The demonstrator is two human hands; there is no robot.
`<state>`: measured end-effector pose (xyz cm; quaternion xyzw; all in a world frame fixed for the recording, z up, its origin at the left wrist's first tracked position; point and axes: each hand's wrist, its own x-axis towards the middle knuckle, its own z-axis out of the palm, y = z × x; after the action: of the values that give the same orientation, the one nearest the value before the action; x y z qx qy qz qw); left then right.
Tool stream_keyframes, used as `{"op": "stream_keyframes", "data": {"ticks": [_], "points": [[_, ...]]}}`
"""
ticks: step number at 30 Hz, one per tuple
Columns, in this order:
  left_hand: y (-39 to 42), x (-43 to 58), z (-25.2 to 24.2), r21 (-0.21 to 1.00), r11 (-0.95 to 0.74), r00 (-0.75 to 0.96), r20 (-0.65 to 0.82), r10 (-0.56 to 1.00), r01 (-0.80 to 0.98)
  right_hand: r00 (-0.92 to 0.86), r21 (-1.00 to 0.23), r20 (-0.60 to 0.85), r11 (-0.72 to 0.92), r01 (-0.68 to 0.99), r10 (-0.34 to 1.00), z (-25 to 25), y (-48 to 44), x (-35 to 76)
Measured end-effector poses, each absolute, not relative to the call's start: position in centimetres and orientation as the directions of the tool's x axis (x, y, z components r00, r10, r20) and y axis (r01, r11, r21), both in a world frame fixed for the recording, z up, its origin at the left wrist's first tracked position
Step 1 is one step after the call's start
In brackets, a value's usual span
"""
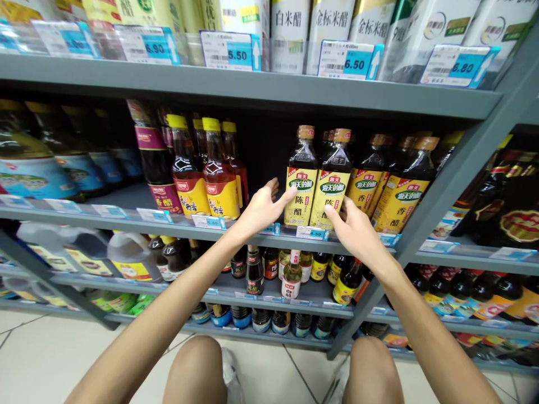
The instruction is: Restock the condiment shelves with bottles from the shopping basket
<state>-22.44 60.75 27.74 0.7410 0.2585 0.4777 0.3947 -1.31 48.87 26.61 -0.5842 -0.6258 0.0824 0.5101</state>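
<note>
Head view: two Haitian mature vinegar bottles sit around 2 o'clock on the shelf edge. Left hand is spread, index tip at the first bottle's label; right hand is open, thumb against the next bottle, no real pinch.

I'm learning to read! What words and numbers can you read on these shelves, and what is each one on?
"白米醋" on a white container
"金标米醋" on the next container
"6.90" on a price tag
"5.50" on a second tag
"6.50" on a third tag
"5.80" on a fourth tag
"海天的醋" on a yellow-labelled vinegar bottle
"陈醋" on that same bottle
"香醋" on a bottle further right
Lower-shelf tags are too small to read.
</note>
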Motion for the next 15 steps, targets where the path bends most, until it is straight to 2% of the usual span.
{"op": "stream_keyframes", "data": {"ticks": [2,7,15], "points": [[60.5,-23.6,27.2,0.81,-0.583,0.418,0.511,0.751,0.056,0.17,-0.664,0.544,0.299,0.685,0.822,26.4,48.2,-1.3],[59.4,-24.4,26.9,0.786,-0.614,0.605,0.458,0.651,0.066,0.084,-0.604,0.495,0.272,0.749,0.865,26.5,48.0,-0.8],[59.6,-24.2,26.8,0.799,-0.6,0.618,0.448,0.645,0.047,-0.012,-0.606,0.463,0.326,0.726,0.886,26.6,48.7,0.9]]}}
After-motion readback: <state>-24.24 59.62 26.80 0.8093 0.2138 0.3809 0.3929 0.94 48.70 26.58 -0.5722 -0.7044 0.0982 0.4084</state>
